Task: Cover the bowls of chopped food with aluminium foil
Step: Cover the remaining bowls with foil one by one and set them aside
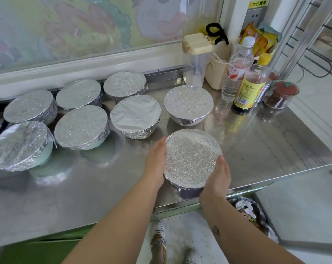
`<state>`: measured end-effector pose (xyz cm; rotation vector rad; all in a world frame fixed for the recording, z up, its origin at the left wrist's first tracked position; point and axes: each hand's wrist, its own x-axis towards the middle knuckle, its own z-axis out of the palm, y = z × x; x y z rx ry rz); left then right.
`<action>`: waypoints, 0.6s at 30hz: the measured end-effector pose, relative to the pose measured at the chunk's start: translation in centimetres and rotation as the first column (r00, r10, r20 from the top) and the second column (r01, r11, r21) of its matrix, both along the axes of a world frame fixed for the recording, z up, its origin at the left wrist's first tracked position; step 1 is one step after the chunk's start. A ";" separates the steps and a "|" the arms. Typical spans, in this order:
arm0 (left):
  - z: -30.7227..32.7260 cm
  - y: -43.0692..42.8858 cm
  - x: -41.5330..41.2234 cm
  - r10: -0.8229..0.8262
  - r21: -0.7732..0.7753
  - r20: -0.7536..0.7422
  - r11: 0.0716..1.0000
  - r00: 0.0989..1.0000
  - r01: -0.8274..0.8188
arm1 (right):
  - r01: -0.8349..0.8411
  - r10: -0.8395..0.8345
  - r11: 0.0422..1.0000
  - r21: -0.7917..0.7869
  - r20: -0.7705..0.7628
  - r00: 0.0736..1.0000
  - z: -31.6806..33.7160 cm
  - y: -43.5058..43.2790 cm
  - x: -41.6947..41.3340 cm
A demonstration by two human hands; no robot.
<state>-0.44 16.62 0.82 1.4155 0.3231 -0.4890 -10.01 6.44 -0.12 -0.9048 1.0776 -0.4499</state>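
A person stands at a shiny stainless-steel counter [266,140] with a foil-covered round bowl [191,159] held between both hands. It sits near the counter's front edge, below and to the left of a dark sauce bottle with a yellow label and yellow cap [251,88]. The foil is crinkled and drawn tight over the rim.

The left hand [156,157] lies against the bowl's left side. Its fingers are close together and follow the curve of the foil up toward the far rim. The right hand [217,176] cups the near right side, thumb on the rim's edge; its other fingers are tucked beneath the bowl, out of sight. So the bowl lies snug between the two palms.

Seven other foil-covered bowls [82,127] stand to the left of the sauce bottle, the nearest just beside it and the rest stretching well off leftward. A clear plastic water bottle with a white cap [237,73] touches the sauce bottle's left side. A small glass jar with a red lid [281,94] stands just to its right.
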 end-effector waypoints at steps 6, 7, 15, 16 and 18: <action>-0.9 -0.4 -1.6 0.111 0.015 0.016 0.994 0.994 -0.111 | 0.006 -0.006 1.000 -0.001 -0.053 0.999 -0.8 -0.7 1.0; -0.8 -0.4 -1.9 0.129 0.002 0.000 0.992 0.992 -0.129 | 0.006 -0.006 1.000 0.006 -0.048 0.999 -0.9 -0.7 1.1; 0.4 0.1 -2.2 0.171 0.002 -0.025 0.985 0.985 -0.171 | -0.252 0.253 0.967 0.025 -0.056 0.966 -1.0 -4.0 1.3; 0.9 0.2 -2.5 0.209 0.025 -0.015 0.978 0.978 -0.208 | -0.307 0.304 0.951 -0.034 -0.060 0.951 -0.7 -4.8 1.4; 0.9 0.1 -4.0 0.323 0.080 -0.036 0.944 0.946 -0.320 | -0.398 0.390 0.897 -0.195 -0.078 0.918 0.5 -6.5 2.0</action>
